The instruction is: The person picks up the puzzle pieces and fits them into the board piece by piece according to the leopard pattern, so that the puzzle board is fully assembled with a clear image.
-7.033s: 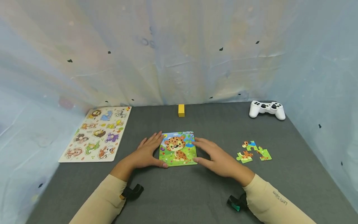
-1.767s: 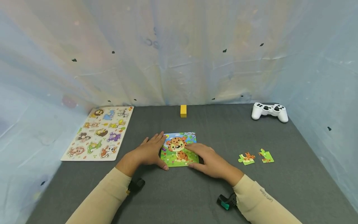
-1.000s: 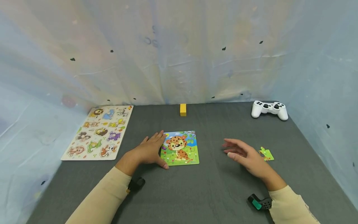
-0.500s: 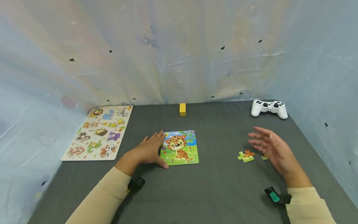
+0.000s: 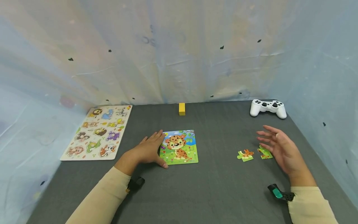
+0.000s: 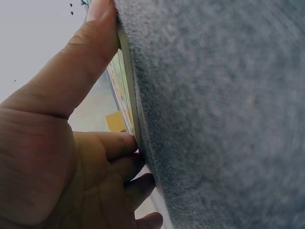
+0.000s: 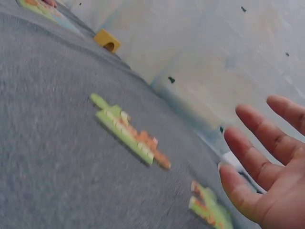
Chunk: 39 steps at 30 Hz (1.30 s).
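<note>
A square leopard jigsaw puzzle [image 5: 183, 152] lies flat on the grey cloth. My left hand [image 5: 149, 150] rests at its left side, fingers extended along the edge and thumb by the near-left corner. In the left wrist view, the thumb and index finger touch the puzzle's edge [image 6: 127, 86]. Over on the right, my right hand [image 5: 283, 151] hovers with spread, relaxed fingers and holds nothing. Close to it lie two loose jigsaw pieces: a green-and-orange one [image 5: 245, 155] and a mostly green one [image 5: 264, 152]. The right wrist view shows both pieces, apart from the fingers.
A white animal peg board [image 5: 96, 133] lies at the left. A yellow block [image 5: 182, 109], arched underneath in the right wrist view, stands at the back. A white game controller [image 5: 268, 108] sits at the back right. Plastic sheeting [image 5: 179, 62] walls the back and sides.
Three loose pieces lay at the right 7 seconds ago; two lie there now. My right hand has left the puzzle and moved right, past the loose pieces. My left hand has stayed put.
</note>
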{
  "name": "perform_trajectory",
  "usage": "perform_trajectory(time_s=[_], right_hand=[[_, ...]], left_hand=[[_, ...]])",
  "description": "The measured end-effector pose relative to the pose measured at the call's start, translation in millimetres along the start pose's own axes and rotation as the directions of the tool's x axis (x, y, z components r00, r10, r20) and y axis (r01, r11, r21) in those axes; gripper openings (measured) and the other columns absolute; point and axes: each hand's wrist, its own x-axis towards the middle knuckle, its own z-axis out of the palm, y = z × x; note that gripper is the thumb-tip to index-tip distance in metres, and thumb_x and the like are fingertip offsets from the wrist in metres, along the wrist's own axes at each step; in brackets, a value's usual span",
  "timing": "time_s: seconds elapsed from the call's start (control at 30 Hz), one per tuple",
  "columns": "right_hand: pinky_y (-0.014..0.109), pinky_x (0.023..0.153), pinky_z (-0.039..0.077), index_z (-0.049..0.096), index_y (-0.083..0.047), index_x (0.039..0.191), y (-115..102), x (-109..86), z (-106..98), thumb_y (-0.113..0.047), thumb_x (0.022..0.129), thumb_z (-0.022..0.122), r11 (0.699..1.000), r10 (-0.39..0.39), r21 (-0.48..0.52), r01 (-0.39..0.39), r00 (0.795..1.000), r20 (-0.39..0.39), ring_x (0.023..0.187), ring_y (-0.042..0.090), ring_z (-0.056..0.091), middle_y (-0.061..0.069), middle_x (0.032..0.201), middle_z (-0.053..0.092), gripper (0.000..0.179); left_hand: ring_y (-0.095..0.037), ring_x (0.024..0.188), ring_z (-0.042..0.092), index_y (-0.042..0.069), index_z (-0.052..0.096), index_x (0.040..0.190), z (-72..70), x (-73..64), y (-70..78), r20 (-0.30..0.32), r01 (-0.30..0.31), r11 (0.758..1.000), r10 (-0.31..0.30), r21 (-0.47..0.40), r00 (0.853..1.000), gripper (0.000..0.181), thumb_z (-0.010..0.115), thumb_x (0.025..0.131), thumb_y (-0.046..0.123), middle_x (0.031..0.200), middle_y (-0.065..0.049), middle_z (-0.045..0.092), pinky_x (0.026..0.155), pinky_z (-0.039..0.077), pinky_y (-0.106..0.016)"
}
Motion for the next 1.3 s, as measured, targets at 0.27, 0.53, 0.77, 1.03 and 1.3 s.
perform_trajectory(time_s=[0.27, 0.53, 0.77, 1.03, 1.3], right_hand=[[0.024, 0.104, 0.049, 0.046, 0.002, 0.162, 12, 0.0, -10, -0.006, 0.118, 0.038, 0.965, 0.134, -0.236, -0.111, 0.987, 0.083, 0.132, 0.018, 0.063, 0.008, 0.148, 0.065, 0.045], [0.020, 0.108, 0.038, 0.058, -0.006, 0.155, 10, 2.5, 4, -0.015, 0.101, 0.082, 0.716, 0.308, -0.684, -0.142, 0.943, 0.127, 0.144, 0.017, 0.046, 0.016, 0.158, 0.053, 0.059], [0.070, 0.103, 0.034, 0.070, -0.009, 0.143, 10, 4.8, 17, -0.020, 0.096, 0.087, 0.572, 0.310, -0.820, -0.037, 0.934, 0.175, 0.140, 0.048, 0.036, 0.018, 0.160, 0.046, 0.052], [0.054, 0.096, 0.046, 0.074, -0.012, 0.125, 9, 7.7, 30, -0.014, 0.098, 0.085, 0.558, 0.271, -0.827, -0.065, 0.956, 0.108, 0.120, 0.035, 0.056, 0.012, 0.134, 0.064, 0.029], [0.031, 0.061, 0.054, 0.072, -0.003, 0.127, 17, 8.1, 49, -0.013, 0.103, 0.080, 0.727, 0.240, -0.667, -0.165, 0.971, 0.022, 0.072, 0.016, 0.064, 0.007, 0.104, 0.071, 0.027]], left_hand=[[-0.040, 0.165, 0.006, 0.002, 0.015, 0.174, -2.3, -0.1, 1.0, 0.000, 0.003, 1.000, -0.003, -0.007, 1.000, 0.141, 0.098, 0.076, 0.059, 0.180, -0.019, 0.005, 0.126, 0.007, -0.068], [-0.040, 0.165, 0.005, 0.002, 0.015, 0.175, -3.0, 0.5, 2.1, -0.001, -0.004, 1.000, 0.004, -0.005, 1.000, 0.141, 0.099, 0.076, 0.058, 0.180, -0.018, 0.004, 0.126, 0.006, -0.068], [-0.040, 0.165, 0.006, 0.001, 0.015, 0.174, -1.6, 1.1, 1.7, -0.001, -0.006, 1.000, 0.006, -0.004, 1.000, 0.141, 0.099, 0.076, 0.058, 0.180, -0.019, 0.005, 0.126, 0.007, -0.068], [-0.040, 0.165, 0.006, 0.002, 0.015, 0.174, 0.0, 1.2, 0.1, -0.002, -0.001, 1.000, 0.001, -0.006, 1.000, 0.141, 0.099, 0.076, 0.057, 0.180, -0.019, 0.005, 0.126, 0.007, -0.068], [-0.041, 0.164, 0.006, 0.001, 0.015, 0.174, 1.2, 0.7, -0.8, -0.005, -0.003, 1.000, 0.003, -0.010, 1.000, 0.141, 0.099, 0.075, 0.058, 0.180, -0.019, 0.005, 0.126, 0.008, -0.068]])
